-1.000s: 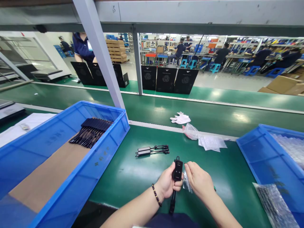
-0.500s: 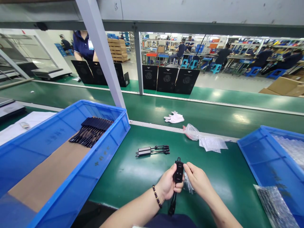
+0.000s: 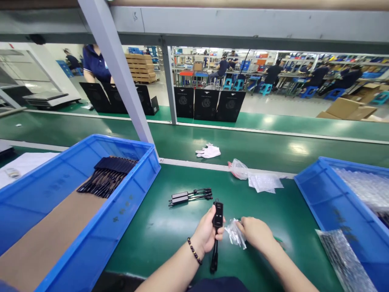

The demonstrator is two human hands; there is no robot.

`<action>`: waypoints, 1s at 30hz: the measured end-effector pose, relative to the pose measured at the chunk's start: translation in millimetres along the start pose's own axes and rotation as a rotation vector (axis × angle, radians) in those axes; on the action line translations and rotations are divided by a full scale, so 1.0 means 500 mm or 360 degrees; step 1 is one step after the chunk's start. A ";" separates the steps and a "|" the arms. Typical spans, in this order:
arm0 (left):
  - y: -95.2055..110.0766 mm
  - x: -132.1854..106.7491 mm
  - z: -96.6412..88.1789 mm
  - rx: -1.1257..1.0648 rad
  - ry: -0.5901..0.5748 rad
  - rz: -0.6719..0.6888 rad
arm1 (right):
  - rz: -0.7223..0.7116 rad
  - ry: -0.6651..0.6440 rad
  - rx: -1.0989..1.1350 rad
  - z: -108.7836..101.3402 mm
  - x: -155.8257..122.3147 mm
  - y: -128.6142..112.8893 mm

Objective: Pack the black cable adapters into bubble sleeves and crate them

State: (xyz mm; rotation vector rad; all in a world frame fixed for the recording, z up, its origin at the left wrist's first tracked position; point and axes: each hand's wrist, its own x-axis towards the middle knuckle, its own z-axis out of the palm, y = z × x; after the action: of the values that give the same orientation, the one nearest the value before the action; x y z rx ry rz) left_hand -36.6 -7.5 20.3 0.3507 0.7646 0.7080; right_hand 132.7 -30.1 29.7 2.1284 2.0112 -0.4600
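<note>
My left hand (image 3: 207,233) is closed round a small black adapter block (image 3: 217,213) held upright, its black cable (image 3: 214,255) hanging down toward me. My right hand (image 3: 257,232) sits just right of it, fingers closed on a crumpled clear plastic bag (image 3: 236,233) over the green table (image 3: 170,227). Two more black adapters with cables (image 3: 188,196) lie on the table a little beyond my hands.
A blue bin (image 3: 127,198) on the left holds a row of black adapters (image 3: 107,176) on brown cardboard. Another blue bin (image 3: 331,202) on the right holds bubble-wrap bags (image 3: 361,186). Clear bags (image 3: 258,178) and white gloves (image 3: 208,151) lie farther back. People work at distant benches.
My right hand has come off the adapter block and moved right, now pulling the clear plastic bag away. The white gloves have shifted left along the belt.
</note>
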 end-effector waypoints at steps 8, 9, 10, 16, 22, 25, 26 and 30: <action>0.015 -0.012 0.003 0.0166 -0.0183 0.0217 | 0.0206 0.0670 0.0250 -0.029 0.055 0.072; 0.016 -0.010 0.003 0.0178 -0.0185 0.0208 | 0.0263 0.0768 0.0255 -0.043 0.073 0.092; 0.016 -0.009 0.003 0.0192 -0.0189 0.0198 | 0.0330 0.0836 0.0250 -0.056 0.092 0.113; 0.013 0.000 -0.003 0.0295 -0.0249 0.0160 | 0.0555 0.0748 0.0254 -0.079 0.195 0.183; 0.014 -0.003 -0.003 0.0353 -0.0269 0.0134 | 0.0673 0.0871 0.0235 -0.084 0.162 0.171; 0.015 -0.005 -0.001 0.0362 -0.0293 0.0171 | 0.0682 0.1187 0.0286 -0.118 0.080 0.162; 0.015 -0.007 0.000 0.0361 -0.0308 0.0188 | 0.0598 0.1334 0.0400 -0.131 0.050 0.157; 0.013 -0.015 0.004 0.0328 -0.0439 0.0220 | 0.0031 0.0966 0.1302 -0.166 -0.041 0.128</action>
State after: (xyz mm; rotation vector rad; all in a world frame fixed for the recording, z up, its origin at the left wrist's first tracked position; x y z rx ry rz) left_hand -41.7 -8.0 29.0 0.6791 0.5549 0.6938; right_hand 203.9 -26.1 109.2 3.0650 2.3673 -0.8238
